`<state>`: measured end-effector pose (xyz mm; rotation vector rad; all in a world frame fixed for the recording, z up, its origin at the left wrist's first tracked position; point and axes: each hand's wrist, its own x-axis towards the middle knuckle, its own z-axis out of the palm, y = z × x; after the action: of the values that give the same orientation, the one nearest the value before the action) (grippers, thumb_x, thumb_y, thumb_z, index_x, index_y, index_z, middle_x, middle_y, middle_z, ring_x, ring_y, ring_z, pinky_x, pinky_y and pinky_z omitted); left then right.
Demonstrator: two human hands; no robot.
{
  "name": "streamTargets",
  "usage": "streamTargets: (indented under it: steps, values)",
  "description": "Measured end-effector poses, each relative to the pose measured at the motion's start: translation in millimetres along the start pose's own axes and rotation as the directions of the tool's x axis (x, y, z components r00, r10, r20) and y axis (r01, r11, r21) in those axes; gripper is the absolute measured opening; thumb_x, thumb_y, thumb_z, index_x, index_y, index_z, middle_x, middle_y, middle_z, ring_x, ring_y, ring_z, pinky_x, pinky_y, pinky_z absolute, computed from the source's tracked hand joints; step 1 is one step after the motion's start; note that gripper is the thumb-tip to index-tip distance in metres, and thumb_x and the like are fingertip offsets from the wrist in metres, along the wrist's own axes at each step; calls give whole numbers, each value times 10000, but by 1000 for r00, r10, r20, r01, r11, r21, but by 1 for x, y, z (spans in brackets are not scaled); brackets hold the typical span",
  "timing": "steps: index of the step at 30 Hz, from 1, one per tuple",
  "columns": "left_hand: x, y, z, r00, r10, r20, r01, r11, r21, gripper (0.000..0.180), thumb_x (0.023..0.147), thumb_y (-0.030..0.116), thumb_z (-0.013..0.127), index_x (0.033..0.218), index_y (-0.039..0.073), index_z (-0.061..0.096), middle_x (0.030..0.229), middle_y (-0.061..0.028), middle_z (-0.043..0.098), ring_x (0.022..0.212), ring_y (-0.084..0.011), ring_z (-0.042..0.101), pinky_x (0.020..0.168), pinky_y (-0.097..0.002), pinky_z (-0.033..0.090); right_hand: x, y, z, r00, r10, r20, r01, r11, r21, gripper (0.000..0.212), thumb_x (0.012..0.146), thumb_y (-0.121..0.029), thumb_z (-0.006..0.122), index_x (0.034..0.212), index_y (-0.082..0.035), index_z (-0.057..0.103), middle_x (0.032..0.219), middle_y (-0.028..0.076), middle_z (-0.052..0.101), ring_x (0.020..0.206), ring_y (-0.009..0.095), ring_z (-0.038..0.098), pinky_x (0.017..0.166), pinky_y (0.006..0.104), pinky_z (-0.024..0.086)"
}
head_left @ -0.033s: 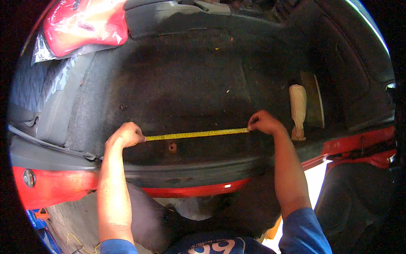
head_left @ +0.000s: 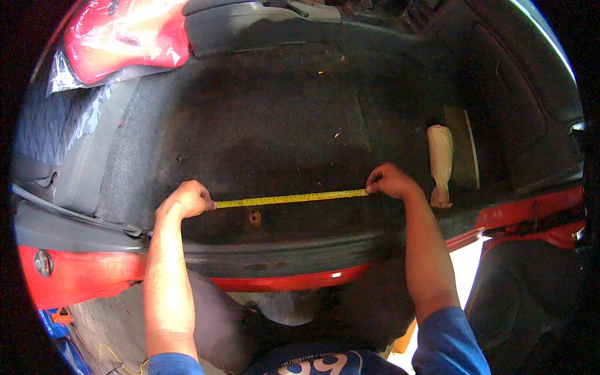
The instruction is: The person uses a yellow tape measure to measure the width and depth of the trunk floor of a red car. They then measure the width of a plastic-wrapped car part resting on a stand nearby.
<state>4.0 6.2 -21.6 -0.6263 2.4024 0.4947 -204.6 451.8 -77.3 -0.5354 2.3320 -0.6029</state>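
A yellow measuring tape (head_left: 290,199) is stretched out over the dark carpeted floor (head_left: 262,131) of a red car, running roughly parallel to the door sill. My left hand (head_left: 187,199) pinches its left end between closed fingers. At the other end, my right hand (head_left: 392,181) grips the tape's tip with thumb and fingers. Just below the tape, toward the sill, a small rusty bolt hole or bracket (head_left: 254,217) shows in the carpet. Whatever part of the tape lies inside my left fist is hidden.
Right of my right hand lies a tan, paper-wrapped long bundle (head_left: 440,162) beside a flat board (head_left: 461,147). A red seat piece in clear plastic (head_left: 125,40) sits far left. The black sill (head_left: 287,253) and red body edge (head_left: 300,279) run between me and the floor.
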Motion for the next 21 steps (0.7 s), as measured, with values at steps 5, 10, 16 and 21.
streamTargets:
  steps: [5,10,16,21]
  values:
    - [1,-1,-2,1000,-4,22,4,1000,7,288,789,285,775,945,44,752,960,-164,730,937,-275,696,856,-377,524,0,2,1,1000,0,8,0,1000,19,197,710,-196,808,876,-101,763,914,102,737,886,247,682,852,384,514]
    - [6,1,-6,1000,7,4,-7,1000,0,283,794,282,768,948,44,751,958,-167,728,936,-274,697,852,-378,525,4,-3,-5,1000,8,-13,-8,1000,8,207,707,-198,812,882,-99,762,923,111,733,898,251,678,857,388,513]
    - [7,0,-6,999,32,-7,-31,999,19,283,794,280,768,949,43,751,957,-169,728,931,-276,698,845,-381,527,0,-8,-5,998,61,-16,-61,998,-3,207,762,-160,788,940,-58,756,901,80,734,872,187,666,840,341,498]
    - [5,1,-7,1000,17,-2,-17,1000,2,284,791,278,771,949,43,751,954,-165,729,935,-279,698,843,-379,528,2,-8,-6,999,49,-10,-50,999,-21,208,768,-156,787,948,-59,754,914,78,738,881,180,666,840,340,499]
